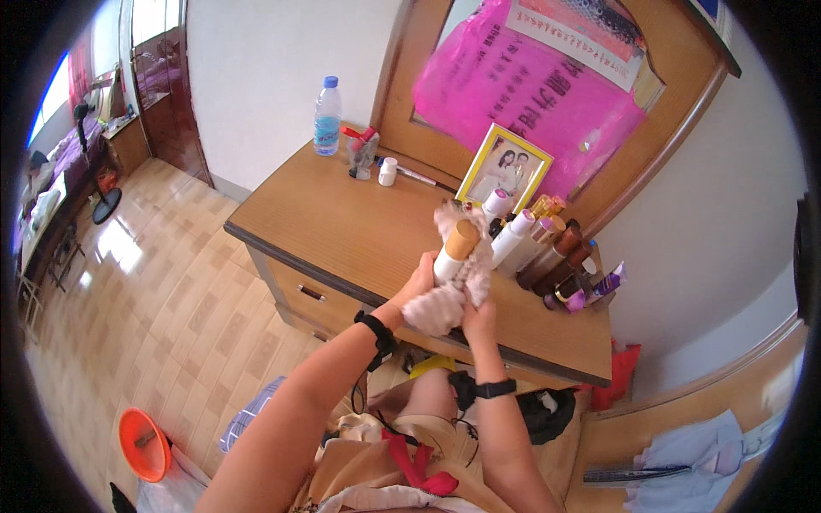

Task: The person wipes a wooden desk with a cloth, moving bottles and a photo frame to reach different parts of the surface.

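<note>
Bright, glare on the floor [192, 295]

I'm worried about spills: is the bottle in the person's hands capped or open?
Capped: a gold cap covers the upper end of the white bottle in the left hand.

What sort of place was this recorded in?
Probably a room in a home, perhaps a bedroom. A wooden dresser stands against the wall, and on it are a cluster of cosmetic-looking bottles and a yellow-framed photo of two people.
</note>
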Motion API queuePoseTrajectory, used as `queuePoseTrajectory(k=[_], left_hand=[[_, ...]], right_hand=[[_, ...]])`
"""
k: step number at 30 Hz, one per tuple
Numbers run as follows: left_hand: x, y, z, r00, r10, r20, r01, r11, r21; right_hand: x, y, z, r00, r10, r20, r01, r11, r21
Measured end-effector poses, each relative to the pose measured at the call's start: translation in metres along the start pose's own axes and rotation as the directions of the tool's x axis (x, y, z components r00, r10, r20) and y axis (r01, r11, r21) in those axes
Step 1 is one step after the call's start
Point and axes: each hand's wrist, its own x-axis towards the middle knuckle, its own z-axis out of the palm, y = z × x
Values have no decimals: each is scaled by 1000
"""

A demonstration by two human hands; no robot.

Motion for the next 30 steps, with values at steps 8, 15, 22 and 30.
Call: queuePoseTrajectory(k=[8, 15, 22, 30], left_hand=[[3, 10, 6, 997, -49, 58, 53, 996, -67], [5, 19, 1, 973, -225, 56, 224, 974, 27], [18, 29, 4, 932, 349, 99, -363, 892, 269], [14, 14, -1, 965, 211, 155, -216, 976, 13]], right_hand=[[13, -4, -91, 877, 69, -476, 28, 980, 195], [26, -93, -75, 877, -200, -437, 285, 949, 137], [72, -120, -13, 820, -572, 32, 561, 789, -252], [78, -116, -5, 918, -337, -207, 329, 941, -75]])
